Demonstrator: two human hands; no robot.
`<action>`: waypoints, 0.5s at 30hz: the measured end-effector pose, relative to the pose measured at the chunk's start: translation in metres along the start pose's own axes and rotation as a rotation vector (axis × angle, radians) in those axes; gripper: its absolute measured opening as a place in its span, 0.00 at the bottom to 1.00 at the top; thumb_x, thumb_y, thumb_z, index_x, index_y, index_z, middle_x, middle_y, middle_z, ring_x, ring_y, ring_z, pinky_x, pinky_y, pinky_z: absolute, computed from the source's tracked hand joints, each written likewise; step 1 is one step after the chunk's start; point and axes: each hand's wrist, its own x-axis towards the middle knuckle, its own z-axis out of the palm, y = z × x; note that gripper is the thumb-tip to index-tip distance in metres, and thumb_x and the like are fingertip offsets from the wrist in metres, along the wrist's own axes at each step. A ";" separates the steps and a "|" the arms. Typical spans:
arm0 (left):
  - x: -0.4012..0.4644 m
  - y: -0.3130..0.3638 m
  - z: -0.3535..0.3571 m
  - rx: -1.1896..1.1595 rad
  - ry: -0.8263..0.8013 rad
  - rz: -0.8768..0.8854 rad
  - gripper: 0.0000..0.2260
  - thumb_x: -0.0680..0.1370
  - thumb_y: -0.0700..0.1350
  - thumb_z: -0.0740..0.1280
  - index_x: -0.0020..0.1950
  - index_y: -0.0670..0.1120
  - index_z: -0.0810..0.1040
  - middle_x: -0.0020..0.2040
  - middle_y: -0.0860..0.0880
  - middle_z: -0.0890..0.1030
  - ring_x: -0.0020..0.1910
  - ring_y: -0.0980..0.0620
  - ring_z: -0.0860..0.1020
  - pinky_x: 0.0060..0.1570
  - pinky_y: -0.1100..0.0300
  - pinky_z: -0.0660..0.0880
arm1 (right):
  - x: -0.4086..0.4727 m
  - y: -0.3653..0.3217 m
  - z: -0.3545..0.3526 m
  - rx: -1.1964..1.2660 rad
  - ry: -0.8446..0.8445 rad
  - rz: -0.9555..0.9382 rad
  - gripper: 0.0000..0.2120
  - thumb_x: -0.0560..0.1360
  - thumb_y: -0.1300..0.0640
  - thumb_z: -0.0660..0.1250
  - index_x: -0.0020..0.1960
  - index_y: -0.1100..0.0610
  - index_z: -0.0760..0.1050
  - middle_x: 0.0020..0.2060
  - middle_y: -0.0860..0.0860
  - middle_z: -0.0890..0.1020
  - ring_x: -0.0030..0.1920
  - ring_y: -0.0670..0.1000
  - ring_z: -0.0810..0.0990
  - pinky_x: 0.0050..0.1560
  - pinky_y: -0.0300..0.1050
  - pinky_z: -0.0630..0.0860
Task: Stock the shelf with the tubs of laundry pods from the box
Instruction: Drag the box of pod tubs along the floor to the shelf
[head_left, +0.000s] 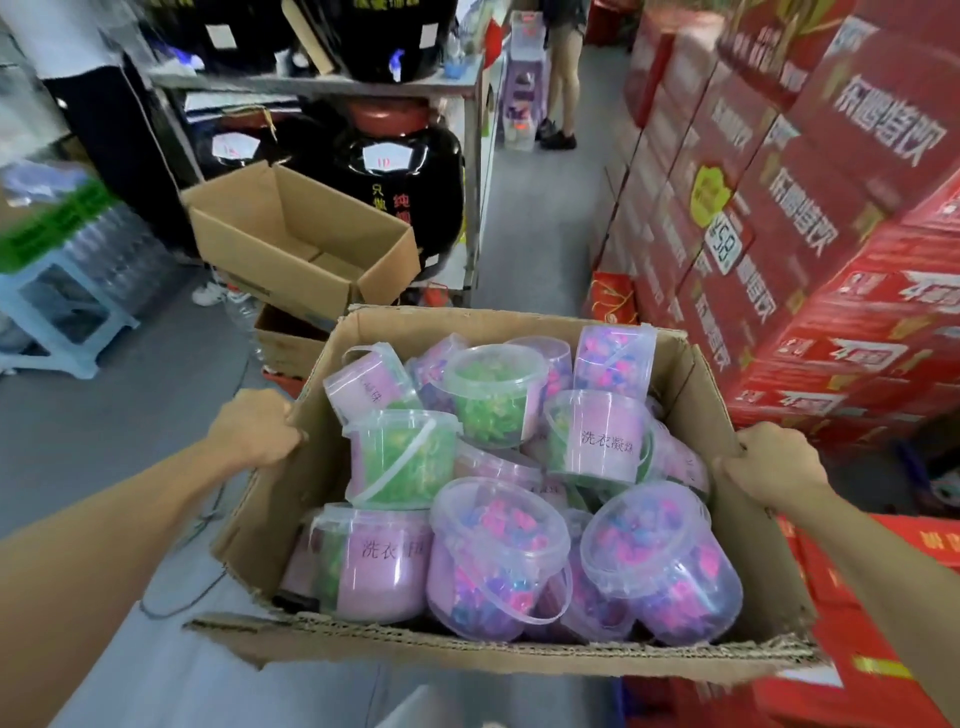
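An open cardboard box (498, 657) fills the lower middle of the head view, held up off the floor. My left hand (257, 427) grips its left wall and my right hand (774, 462) grips its right wall. Inside lie several clear plastic tubs of laundry pods with lids and handles. One tub with green pods (402, 457) stands near the left, another green one (491, 392) behind it. Tubs with pink and blue pods (662, 561) lie at the front. Some tubs carry lilac labels.
An empty open cardboard box (296, 239) sits ahead on the left before a metal rack (322, 83) of black jars. Stacked red cartons (789, 223) line the right side. A grey aisle floor (540, 218) runs ahead; a person's legs (563, 78) stand at its far end.
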 end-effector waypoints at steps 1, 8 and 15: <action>0.020 0.007 -0.007 -0.014 -0.002 0.005 0.17 0.74 0.47 0.67 0.27 0.42 0.73 0.28 0.45 0.76 0.32 0.46 0.77 0.36 0.55 0.77 | 0.017 -0.007 -0.005 0.000 -0.001 0.004 0.13 0.68 0.55 0.69 0.28 0.54 0.68 0.40 0.60 0.78 0.43 0.62 0.78 0.41 0.47 0.73; 0.169 0.057 -0.056 -0.026 0.009 0.073 0.16 0.74 0.47 0.69 0.35 0.34 0.77 0.38 0.37 0.80 0.38 0.41 0.76 0.37 0.55 0.70 | 0.139 -0.056 -0.024 -0.052 0.030 0.004 0.07 0.70 0.55 0.69 0.39 0.58 0.76 0.47 0.63 0.80 0.50 0.65 0.78 0.47 0.50 0.75; 0.308 0.100 -0.097 -0.030 0.035 0.115 0.15 0.75 0.49 0.68 0.35 0.39 0.73 0.43 0.40 0.77 0.46 0.39 0.77 0.40 0.57 0.69 | 0.254 -0.099 -0.045 -0.055 0.052 0.061 0.09 0.69 0.53 0.69 0.39 0.58 0.74 0.44 0.62 0.80 0.45 0.63 0.79 0.42 0.47 0.75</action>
